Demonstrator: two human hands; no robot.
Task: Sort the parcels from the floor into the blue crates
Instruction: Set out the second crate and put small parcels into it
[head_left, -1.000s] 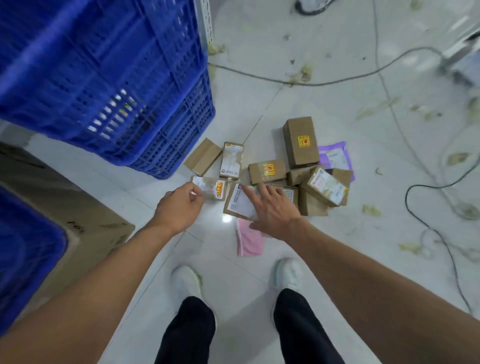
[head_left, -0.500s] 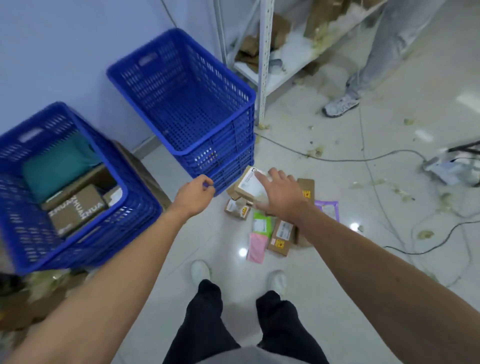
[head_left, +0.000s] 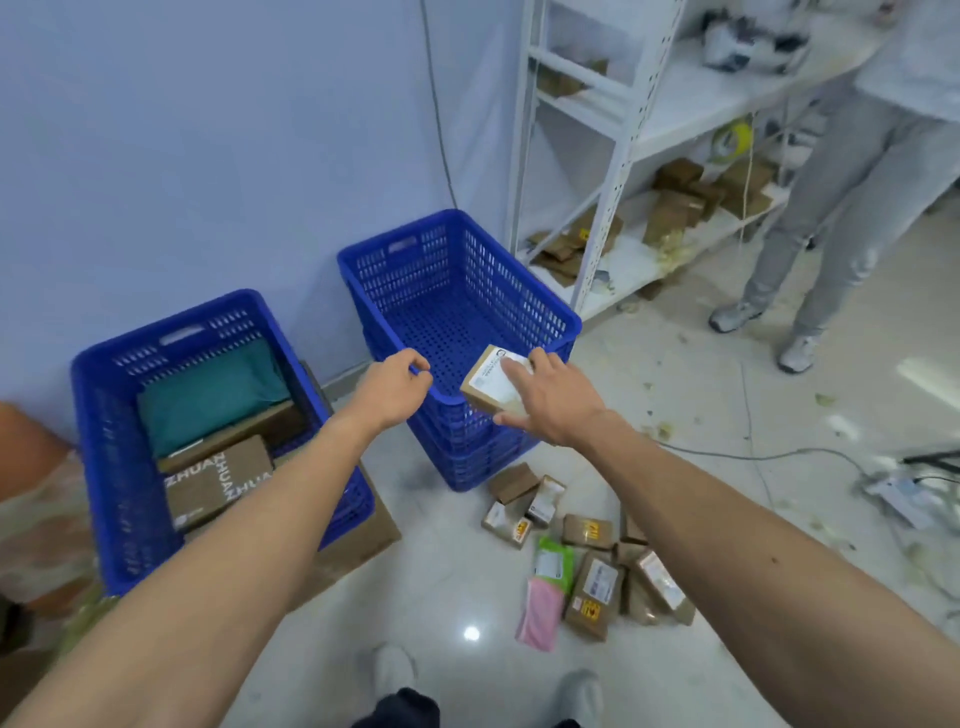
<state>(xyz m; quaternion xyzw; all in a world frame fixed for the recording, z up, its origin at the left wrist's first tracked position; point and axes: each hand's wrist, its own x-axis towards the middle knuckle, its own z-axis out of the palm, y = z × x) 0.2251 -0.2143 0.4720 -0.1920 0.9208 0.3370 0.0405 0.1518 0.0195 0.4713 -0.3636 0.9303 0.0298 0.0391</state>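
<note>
Head view: grips a labelled parcel (head_left: 488, 387) in the right hand (head_left: 550, 400), fingers spread over its top, thumb beneath, just above the near rim of the seemingly empty right crate (head_left: 493, 270). Curls the left hand (head_left: 389, 395) beside that rim; grip on anything impossible to tell. Early going, judging by few boxes in the left crate (head_left: 88, 441) and a heap (head_left: 592, 577) left on the floor (head_left: 441, 597).

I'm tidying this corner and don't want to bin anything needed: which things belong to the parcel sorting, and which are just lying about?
Job: the box in the right hand; the right crate and left crate; the floor parcels; the pink bag and green bag.
Lying about: the floor cable; the shelf; the tape roll; the cardboard under the left crate.
</note>
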